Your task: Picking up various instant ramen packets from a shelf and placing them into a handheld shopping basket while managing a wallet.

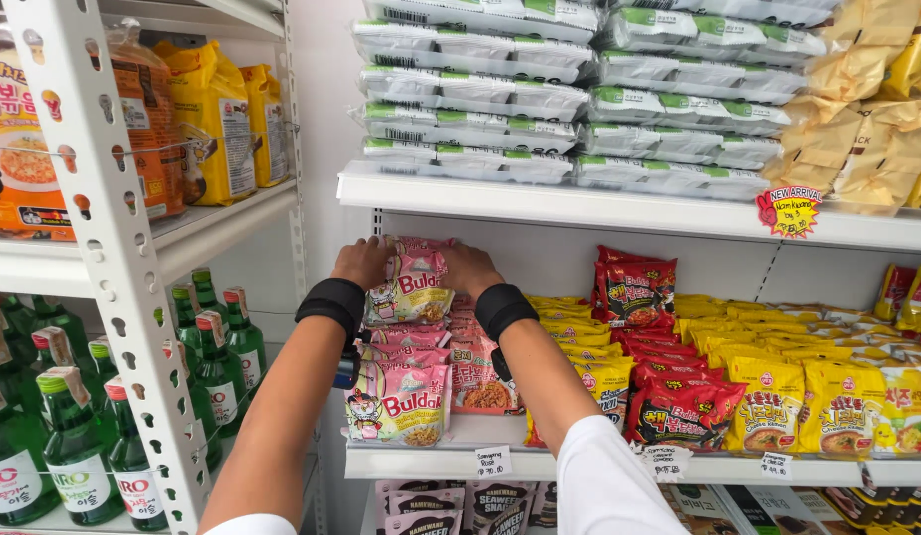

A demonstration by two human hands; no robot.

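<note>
Both my hands reach into the middle shelf of a white store rack. My left hand (362,262) and my right hand (467,266) grip the two sides of a pink noodle packet (413,287) held upright above a stack of pink noodle packets (401,396). Black wristbands sit on both wrists. The fingertips are partly hidden behind the packet.
Yellow noodle packets (579,342) and red noodle packets (639,292) fill the shelf to the right. White-and-green packs (540,99) are stacked on the shelf above. Green bottles (74,436) stand on the left rack. Price tags (493,461) hang on the shelf edge (401,461).
</note>
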